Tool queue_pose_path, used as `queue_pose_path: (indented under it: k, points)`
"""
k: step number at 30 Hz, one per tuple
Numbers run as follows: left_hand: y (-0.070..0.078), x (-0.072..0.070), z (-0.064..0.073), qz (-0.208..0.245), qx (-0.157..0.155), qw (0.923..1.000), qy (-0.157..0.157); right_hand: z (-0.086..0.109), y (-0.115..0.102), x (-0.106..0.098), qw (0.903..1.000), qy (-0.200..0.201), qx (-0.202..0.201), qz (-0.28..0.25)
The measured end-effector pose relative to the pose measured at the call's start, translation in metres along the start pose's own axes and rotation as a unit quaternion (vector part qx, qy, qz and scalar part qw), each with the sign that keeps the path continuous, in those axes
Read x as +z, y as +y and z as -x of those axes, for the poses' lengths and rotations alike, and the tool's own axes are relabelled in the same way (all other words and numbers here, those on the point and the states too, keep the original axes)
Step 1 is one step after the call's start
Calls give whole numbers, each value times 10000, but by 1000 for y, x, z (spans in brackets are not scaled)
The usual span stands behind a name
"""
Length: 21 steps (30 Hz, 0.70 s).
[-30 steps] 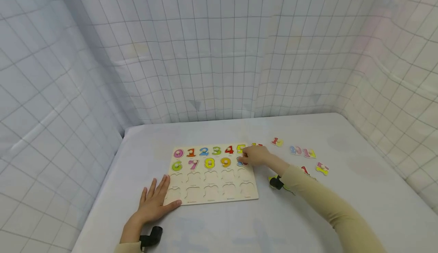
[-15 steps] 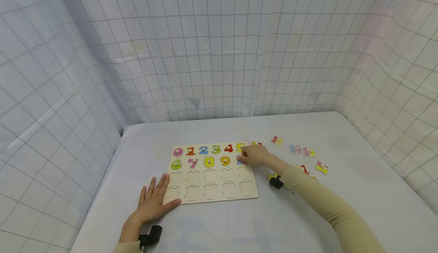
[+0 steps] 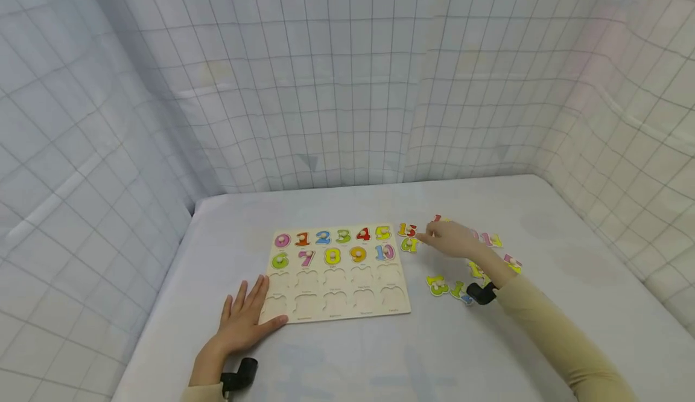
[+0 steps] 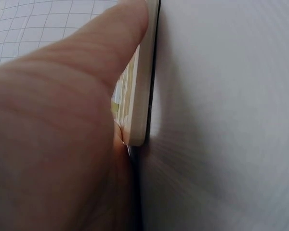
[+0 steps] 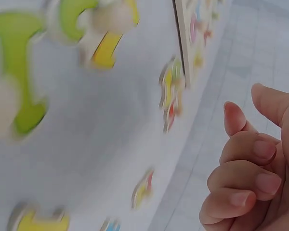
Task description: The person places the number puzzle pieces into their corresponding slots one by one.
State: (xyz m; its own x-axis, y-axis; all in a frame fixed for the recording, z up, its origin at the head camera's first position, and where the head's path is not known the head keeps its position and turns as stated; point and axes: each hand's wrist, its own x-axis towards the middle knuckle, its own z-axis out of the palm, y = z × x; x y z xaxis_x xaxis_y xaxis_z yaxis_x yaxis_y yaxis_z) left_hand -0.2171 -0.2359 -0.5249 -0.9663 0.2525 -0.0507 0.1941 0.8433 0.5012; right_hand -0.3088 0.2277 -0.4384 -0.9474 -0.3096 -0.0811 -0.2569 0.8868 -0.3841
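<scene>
A wooden number puzzle board (image 3: 347, 294) lies on the table. Its top two rows hold knobbed pieces 0 to 10, and the lower two rows show bare recesses. The blue-and-pink 10 piece (image 3: 385, 252) sits at the right of the second row. My left hand (image 3: 244, 320) rests flat at the board's near left corner, its thumb on the edge in the left wrist view. To the board's right my right hand (image 3: 450, 239) hovers holding nothing. In the right wrist view its thumb and index finger are apart and the other fingers curl loosely.
Right of the board lie loose number pieces: a 15 piece (image 3: 407, 230), a yellow-green piece (image 3: 409, 244) below it, a yellow-green piece (image 3: 437, 285) nearer me and several more, some behind my right arm. White gridded cloth (image 3: 347, 88) encloses the table's back and sides.
My right hand has let go of the 10 piece and moved right, off the board, towards the loose pieces. The 10 is now uncovered. My left hand has stayed put.
</scene>
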Motion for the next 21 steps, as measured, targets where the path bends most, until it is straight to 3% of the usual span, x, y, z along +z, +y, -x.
queue_pose_path:
  k: [10,21]
  points:
    - [-2,-4,1,-13,-42,10000,-71,55,51,-27,9976,140,649,-211]
    - [-1,-1,0,36,52,10000,-40,74,80,-10,9928,-526,1075,-60]
